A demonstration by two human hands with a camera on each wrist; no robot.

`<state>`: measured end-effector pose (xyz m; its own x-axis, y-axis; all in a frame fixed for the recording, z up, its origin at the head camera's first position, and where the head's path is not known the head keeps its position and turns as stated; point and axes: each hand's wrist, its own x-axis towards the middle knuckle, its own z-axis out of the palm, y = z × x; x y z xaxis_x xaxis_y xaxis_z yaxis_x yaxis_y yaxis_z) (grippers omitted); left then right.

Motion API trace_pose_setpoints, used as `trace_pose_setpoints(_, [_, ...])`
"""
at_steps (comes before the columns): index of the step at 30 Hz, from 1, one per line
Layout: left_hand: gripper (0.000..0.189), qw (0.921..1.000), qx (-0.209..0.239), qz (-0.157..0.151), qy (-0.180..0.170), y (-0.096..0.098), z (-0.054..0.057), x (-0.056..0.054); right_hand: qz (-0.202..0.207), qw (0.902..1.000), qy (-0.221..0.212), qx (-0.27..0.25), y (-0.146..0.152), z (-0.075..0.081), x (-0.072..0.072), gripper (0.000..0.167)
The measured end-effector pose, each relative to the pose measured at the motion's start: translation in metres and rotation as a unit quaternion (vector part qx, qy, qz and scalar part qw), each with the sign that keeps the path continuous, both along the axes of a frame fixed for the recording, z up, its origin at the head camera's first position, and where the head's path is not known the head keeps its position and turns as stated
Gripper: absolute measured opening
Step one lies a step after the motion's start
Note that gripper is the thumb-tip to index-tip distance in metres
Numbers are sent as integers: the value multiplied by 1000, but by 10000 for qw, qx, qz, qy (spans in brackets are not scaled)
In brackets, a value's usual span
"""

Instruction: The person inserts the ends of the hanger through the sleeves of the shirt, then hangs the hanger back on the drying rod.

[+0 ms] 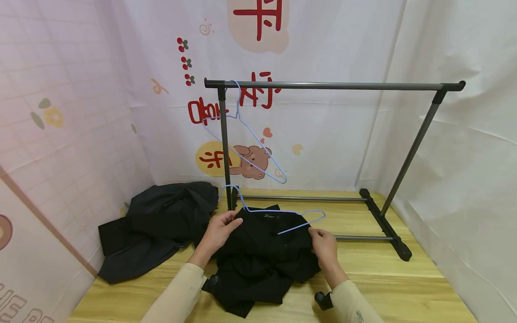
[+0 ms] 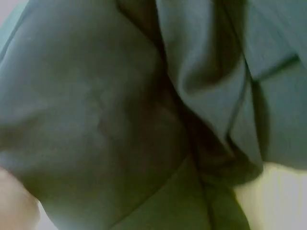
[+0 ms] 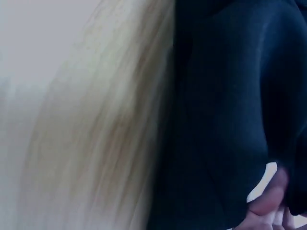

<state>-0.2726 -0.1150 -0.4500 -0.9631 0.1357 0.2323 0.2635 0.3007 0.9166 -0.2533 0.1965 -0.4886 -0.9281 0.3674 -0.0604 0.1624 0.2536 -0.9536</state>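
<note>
A black garment hangs bunched between my two hands, its lower folds on the wooden table. My left hand pinches its upper left edge, thumb in front. At the right edge, my right hand grips the cloth between thumb and fingers. A light blue wire hanger lies along the garment's top edge, hook at the left, one looped end at the right; the rest is hidden by the cloth. Dark cloth fills most of the left wrist view. In the right wrist view, fingertips show beside the cloth.
A grey metal clothes rack stands behind the garment. Another blue hanger hangs from its rail at the left end. A second dark garment lies heaped at the left. Printed white sheets surround the table.
</note>
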Motion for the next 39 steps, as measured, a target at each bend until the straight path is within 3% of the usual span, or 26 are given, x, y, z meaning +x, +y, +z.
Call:
trace_pose_setpoints(3, [21, 9989, -329, 108, 322, -3, -5, -2, -382, 9992, 149, -21, 5, 6, 4, 35])
trace_pose_setpoints(7, [21, 9946, -790, 146, 650, -3, -11, -2, -801, 9943, 412, 568, 9, 15, 7, 32])
trace_pose_setpoints(11, [20, 9835, -1284, 288, 1244, -1, -13, -2, -1057, 9814, 767, 1406, 11, 22, 9, 27])
trace_pose_setpoints(14, [20, 9734, -1588, 435, 1591, -1, -14, -1, -1111, 9637, 1271, 2069, 11, 24, 10, 22])
trace_pose_setpoints(15, [20, 9716, -1647, 472, 1631, 0, -13, -1, -1090, 9538, 1496, 2364, 11, 24, 10, 21])
trace_pose_setpoints(17, [21, 9691, -1722, 521, 1690, 0, -12, 0, -1047, 9225, 1993, 3134, 11, 24, 10, 17])
trace_pose_setpoints(21, [21, 9667, -1770, 526, 1769, 2, -9, 2, -1086, 8415, 2809, 4485, 10, 19, 9, 19])
trace_pose_setpoints(22, [22, 9668, -1757, 502, 1787, 3, -9, 3, -1122, 8280, 2933, 4646, 9, 18, 9, 21])
trace_pose_setpoints(24, [22, 9676, -1706, 429, 1813, 5, -8, 4, -1180, 8113, 3103, 4812, 8, 17, 9, 25])
trace_pose_setpoints(27, [24, 9678, -1642, 334, 1878, 11, -8, 7, -1227, 7999, 3283, 4872, 4, 18, 8, 28])
trace_pose_setpoints(31, [25, 9641, -1753, 217, 1985, 26, -8, 12, -962, 8032, 3440, 4768, -18, 27, 15, 24])
trace_pose_setpoints(35, [25, 9662, -1734, 126, 1901, 46, -6, 16, -307, 8100, 3677, 4557, -55, 35, 33, 17])
trace_pose_setpoints(39, [25, 9754, -1495, 232, 1601, 55, -3, 15, 482, 7972, 3940, 4548, -86, 33, 53, 11])
